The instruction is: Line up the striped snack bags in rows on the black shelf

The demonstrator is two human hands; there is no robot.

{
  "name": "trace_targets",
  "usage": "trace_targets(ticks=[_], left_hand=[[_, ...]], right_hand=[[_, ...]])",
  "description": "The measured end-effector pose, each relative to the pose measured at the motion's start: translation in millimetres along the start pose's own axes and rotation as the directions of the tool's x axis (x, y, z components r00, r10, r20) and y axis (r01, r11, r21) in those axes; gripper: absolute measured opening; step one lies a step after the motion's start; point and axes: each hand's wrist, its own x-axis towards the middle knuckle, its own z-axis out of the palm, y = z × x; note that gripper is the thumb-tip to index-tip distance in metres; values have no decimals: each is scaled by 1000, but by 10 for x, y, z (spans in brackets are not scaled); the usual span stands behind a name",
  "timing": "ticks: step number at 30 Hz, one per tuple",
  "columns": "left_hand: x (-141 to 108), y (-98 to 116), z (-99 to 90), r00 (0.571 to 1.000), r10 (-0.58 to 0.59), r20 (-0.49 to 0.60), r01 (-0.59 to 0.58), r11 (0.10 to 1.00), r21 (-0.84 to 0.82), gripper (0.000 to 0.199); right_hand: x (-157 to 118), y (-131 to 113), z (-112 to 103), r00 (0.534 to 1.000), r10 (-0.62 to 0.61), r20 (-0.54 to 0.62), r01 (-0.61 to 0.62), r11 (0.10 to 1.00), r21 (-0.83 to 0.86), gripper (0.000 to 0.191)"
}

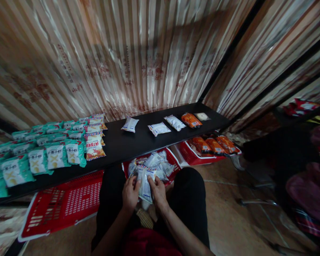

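Observation:
Between my knees, my left hand (pixel 131 192) and my right hand (pixel 158 190) hold one white snack packet (pixel 145 183) from its two sides, thumbs on its face. Just beyond it, a red basket (pixel 177 160) contains several similar white packets (pixel 156 160). On the black shelf (pixel 122 147) above lie a white packet (pixel 130 124) by itself, two more white packets (pixel 159 129) side by side, and an orange packet (pixel 191 120) to their right.
Rows of green-and-white packets (pixel 56 155) and a column of orange-and-white packets (pixel 94 145) stand at the shelf's left. Red baskets sit below, one (pixel 218 160) with orange packets (pixel 214 145). A person's dark-clothed leg (pixel 266 145) is at the right.

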Motion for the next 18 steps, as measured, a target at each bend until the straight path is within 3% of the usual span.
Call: trace_targets(ticks=[3,7,13,18], left_hand=[[-25,70,-3,970,210,-125,-194,973,126,27],[-50,138,-15,915,386,-117,-348,902,254,25],[-71,133,-32,867,492,-82,-445,837,319,30],[-81,141,-45,859,511,-32,-475,819,322,31]], right_hand=[[-11,-24,13,1000,4,-11,-5,999,-33,46],[-44,-73,37,1000,-5,-20,3,997,-78,47],[-38,-30,30,1000,-26,5,26,995,-100,43],[-22,7,9,998,-54,32,58,990,-130,44]])
